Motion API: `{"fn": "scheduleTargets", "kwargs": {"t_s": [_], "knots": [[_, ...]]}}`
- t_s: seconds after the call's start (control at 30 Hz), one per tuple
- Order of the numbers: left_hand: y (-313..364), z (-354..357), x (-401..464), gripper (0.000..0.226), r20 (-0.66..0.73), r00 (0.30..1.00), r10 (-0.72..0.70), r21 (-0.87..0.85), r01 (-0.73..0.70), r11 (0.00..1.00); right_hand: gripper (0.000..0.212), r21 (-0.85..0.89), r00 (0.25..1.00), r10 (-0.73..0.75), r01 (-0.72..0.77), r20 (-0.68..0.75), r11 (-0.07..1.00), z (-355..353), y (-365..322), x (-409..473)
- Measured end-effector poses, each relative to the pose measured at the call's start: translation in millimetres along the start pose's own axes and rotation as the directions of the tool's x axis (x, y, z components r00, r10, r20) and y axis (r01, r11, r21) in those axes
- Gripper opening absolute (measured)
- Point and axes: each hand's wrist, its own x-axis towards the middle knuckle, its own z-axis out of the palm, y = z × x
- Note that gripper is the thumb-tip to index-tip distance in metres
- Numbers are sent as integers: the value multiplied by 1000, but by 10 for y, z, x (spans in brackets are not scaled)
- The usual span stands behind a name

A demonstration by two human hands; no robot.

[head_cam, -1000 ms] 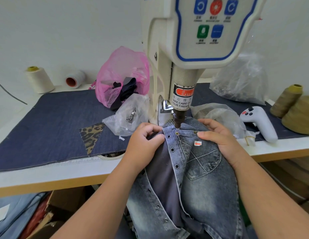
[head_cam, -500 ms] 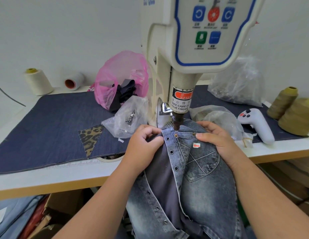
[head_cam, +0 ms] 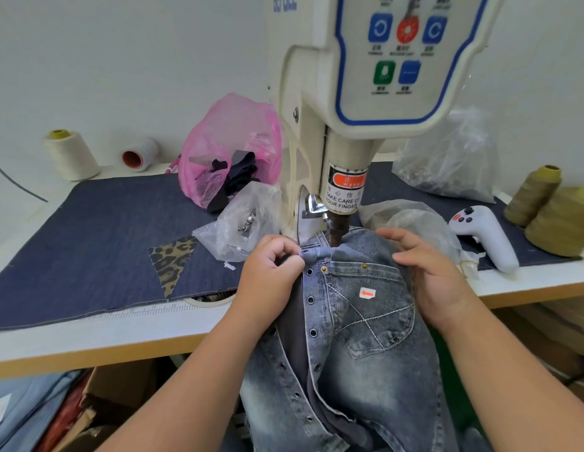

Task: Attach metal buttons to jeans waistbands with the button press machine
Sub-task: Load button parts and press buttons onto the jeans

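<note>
1. The table (head_cam: 88, 340) is white with a wooden front edge, and a big dark denim cloth (head_cam: 98, 243) covers most of its top.
2. The button press machine (head_cam: 359, 102) stands at the back middle of the table. It is cream-coloured, with a panel of blue, red and green buttons, and a warning label near its lower end.
3. The jeans (head_cam: 365, 370) hang over the front edge of the table. Their waistband lies directly under the dark press head (head_cam: 335, 233), which touches the fabric or is just above it; I cannot tell which.
4. A pink plastic bag (head_cam: 225, 148) with dark cloth pieces sits to the left of the machine, and a clear bag (head_cam: 241, 223) with small metal parts lies in front of it.
5. The left hand (head_cam: 267, 275) has its fingers curled, and they pinch the edge of the waistband just left of the press head.
6. The right hand (head_cam: 427, 275) rests on the jeans to the right of the press head, with the fingers nearly straight and pressing the denim down.
7. A white controller (head_cam: 486, 236) lies on the right side of the table, near two olive thread cones (head_cam: 558, 210).
8. A small white sticker (head_cam: 367, 293) with a red arrow is on the back pocket, between the two hands.
</note>
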Motion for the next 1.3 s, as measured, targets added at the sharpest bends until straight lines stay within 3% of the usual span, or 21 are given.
{"fn": "scheduleTargets", "kwargs": {"t_s": [0.2,0.37,0.53,0.7,0.77,0.87,0.93,0.97,1.03,1.13,1.3], "knots": [[118,-112,-96,6,-95,995,-5,-82,-3,997,33,-102,1000,-11,10,0,995,82,-148,-202],[184,-285,-207,8,-157,986,-56,-90,43,995,41,-203,998,-35,22,-60,979,281,-192,-335],[202,-431,-317,13,-206,966,-154,-235,103,966,39,-243,998,-60,67,36,968,438,-125,-468],[304,-535,-508,21,-272,952,-143,-358,38,933,48,-326,991,-74,107,114,939,568,-47,-645],[367,-557,-589,23,-279,951,-129,-384,13,923,50,-475,990,-96,135,106,869,623,-29,-742],[494,-579,-673,18,-294,949,-113,-386,-9,922,38,-752,941,-336,252,43,609,724,-6,-899],[594,-591,-697,12,-306,946,-108,-374,-15,927,21,-787,875,-463,382,140,484,826,-13,-1003],[641,-599,-704,12,-311,945,-103,-361,-17,933,17,-771,866,-451,436,218,464,867,-10,-1051],[726,-610,-721,10,-304,949,-88,-337,-21,941,22,-748,886,-299,460,354,479,933,-13,-1111],[838,-609,-756,9,-272,959,-75,-319,-16,948,27,-752,921,-120,373,370,543,957,-35,-1102],[958,-798,-708,10,-114,988,-100,-159,82,984,28,-630,904,-297,428,309,648,949,-87,-1068]]}}
